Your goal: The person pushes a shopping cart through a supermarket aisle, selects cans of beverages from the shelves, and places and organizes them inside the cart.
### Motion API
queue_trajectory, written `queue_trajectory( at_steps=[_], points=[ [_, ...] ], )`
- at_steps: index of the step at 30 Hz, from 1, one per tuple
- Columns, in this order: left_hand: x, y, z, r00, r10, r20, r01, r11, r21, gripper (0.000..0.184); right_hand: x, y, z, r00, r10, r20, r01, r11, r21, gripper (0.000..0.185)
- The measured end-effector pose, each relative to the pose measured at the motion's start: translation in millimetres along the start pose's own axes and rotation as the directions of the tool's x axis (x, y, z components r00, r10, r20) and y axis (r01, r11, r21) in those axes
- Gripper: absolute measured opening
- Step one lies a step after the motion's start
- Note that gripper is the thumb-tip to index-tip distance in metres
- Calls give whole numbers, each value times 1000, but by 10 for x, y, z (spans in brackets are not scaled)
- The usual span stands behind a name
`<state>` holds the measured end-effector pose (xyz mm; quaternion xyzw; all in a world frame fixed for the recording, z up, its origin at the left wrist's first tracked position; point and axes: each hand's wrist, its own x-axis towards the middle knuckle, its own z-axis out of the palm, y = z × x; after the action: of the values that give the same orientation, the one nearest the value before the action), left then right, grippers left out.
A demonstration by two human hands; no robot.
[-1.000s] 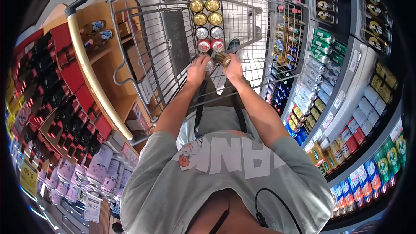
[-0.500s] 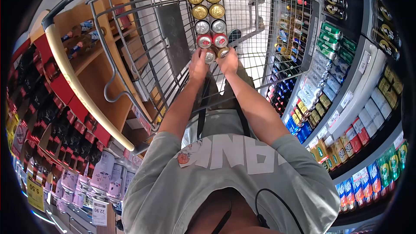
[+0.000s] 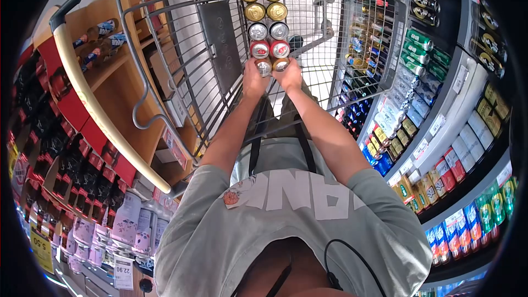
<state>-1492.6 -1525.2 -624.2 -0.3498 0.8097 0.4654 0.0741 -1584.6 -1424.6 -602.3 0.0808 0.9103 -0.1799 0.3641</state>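
Observation:
Two columns of upright cans stand in the wire shopping cart (image 3: 215, 44). Gold-topped cans (image 3: 254, 11) are at the far end, then silver-topped cans (image 3: 278, 31), then red-rimmed cans (image 3: 280, 49). At the near end, my left hand (image 3: 254, 80) is closed around a silver-topped can (image 3: 263, 67). Beside it, my right hand (image 3: 288, 77) grips a can with a brownish-gold rim (image 3: 281, 65). Both cans are upright, side by side, just behind the red-rimmed pair. Fingers partly hide their sides.
The cart's pale handle (image 3: 104, 110) curves down the left side. Wooden shelving (image 3: 118, 111) with bottles stands beyond it. Shelves of cans and bottles (image 3: 412, 99) line the right. Purple-patterned packs (image 3: 125, 217) and price tags are at lower left.
The brownish-gold can in my right hand has gone from tilted to upright and now stands next to the left hand's can. Both hands have drawn level behind the red-rimmed pair.

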Motion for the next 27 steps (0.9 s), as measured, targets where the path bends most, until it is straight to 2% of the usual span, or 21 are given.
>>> queue_trajectory(
  at_steps=[2,8,12,14,15,17,26,27],
  points=[
    [-2,31,55,994,-104,-33,102,993,-50,87,0,0,-10,1000,-6,7,6,1000,10,84],
    [48,-69,119,976,-210,57,215,971,-104,104,78,104,27,997,-8,73,7,1000,19,92],
    [64,-93,95,981,-182,61,190,971,-145,104,71,112,-7,992,-8,124,10,1000,-13,94],
    [66,8,13,966,-246,76,248,968,-30,98,55,125,17,994,-21,112,21,1000,-5,96],
    [64,53,-7,967,-241,78,244,969,-32,98,42,141,28,994,-30,102,30,1000,1,97],
    [65,150,-34,937,-338,89,334,941,57,89,28,179,42,994,-31,109,29,999,27,98],
    [-3,232,4,961,-275,-40,278,956,93,72,46,249,-14,985,-73,155,56,992,111,96],
    [-6,226,21,962,-272,-40,274,957,96,72,-26,131,-106,987,-47,153,45,999,12,95]
  ],
)
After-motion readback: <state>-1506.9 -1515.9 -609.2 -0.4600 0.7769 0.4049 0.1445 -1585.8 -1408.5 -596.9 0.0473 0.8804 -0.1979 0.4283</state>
